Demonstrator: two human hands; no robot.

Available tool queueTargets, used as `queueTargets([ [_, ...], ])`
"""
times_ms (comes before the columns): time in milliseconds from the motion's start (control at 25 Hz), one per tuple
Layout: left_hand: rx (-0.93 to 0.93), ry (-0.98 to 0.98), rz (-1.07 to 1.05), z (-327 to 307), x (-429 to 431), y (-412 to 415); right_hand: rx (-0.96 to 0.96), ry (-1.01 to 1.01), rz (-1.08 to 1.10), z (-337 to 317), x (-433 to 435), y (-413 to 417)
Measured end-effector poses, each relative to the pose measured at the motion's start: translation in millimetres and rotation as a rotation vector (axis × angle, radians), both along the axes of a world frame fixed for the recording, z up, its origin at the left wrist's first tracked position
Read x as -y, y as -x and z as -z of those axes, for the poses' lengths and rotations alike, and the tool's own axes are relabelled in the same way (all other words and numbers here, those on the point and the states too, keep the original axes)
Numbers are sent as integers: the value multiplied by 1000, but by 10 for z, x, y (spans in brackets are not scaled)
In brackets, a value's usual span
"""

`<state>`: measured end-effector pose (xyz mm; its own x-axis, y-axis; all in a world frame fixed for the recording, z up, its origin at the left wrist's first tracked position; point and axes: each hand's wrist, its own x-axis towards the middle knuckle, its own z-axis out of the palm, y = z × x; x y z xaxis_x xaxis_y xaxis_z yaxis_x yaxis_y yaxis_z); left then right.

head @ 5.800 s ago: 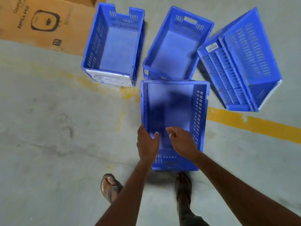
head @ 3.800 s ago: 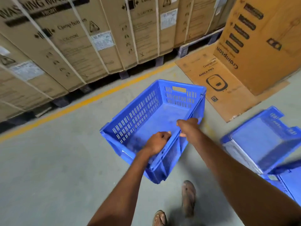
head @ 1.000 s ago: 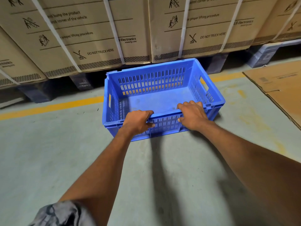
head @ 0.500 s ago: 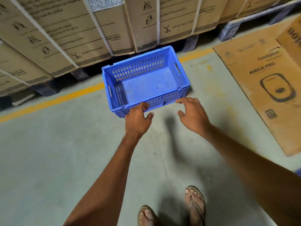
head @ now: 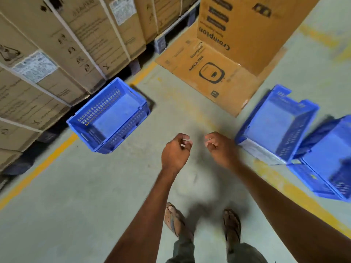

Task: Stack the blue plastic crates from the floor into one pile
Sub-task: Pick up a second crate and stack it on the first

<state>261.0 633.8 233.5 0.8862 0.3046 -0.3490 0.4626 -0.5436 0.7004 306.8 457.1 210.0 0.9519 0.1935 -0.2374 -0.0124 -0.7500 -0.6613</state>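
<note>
Both hands are empty, the left hand [head: 175, 150] and right hand [head: 221, 149] with fingers loosely curled. One crate [head: 123, 130] sits ahead-left of the left hand, close to the cartons [head: 57, 54]. Two more crates [head: 273, 126] lie just right of the right hand. They look light and stiff (slotted plastic), best gripped at the rims. The bare floor between them leaves room to carry.

The floor [head: 117, 186] in the middle is bare, a wide path from near to far. On the left a crate [head: 108, 118] stands just beside a wall of boxes [head: 57, 54]. On the right a second crate [head: 275, 126] and a third crate [head: 326, 160] block the way. Flat cardboard [head: 205, 73] lies far, by a tall box [head: 247, 25].
</note>
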Motion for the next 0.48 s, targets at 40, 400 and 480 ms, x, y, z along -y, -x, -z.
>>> queueTargets([
  [40, -4, 11, 61, -32, 279, -13, 27, 41, -2, -35, 302, 69],
  [400, -83, 43, 413, 320, 3318, 64, -62, 50, 426, 192, 3416, 649],
  [480, -126, 60, 446, 394, 3976, 130, -100, 67, 466, 280, 4064, 786],
])
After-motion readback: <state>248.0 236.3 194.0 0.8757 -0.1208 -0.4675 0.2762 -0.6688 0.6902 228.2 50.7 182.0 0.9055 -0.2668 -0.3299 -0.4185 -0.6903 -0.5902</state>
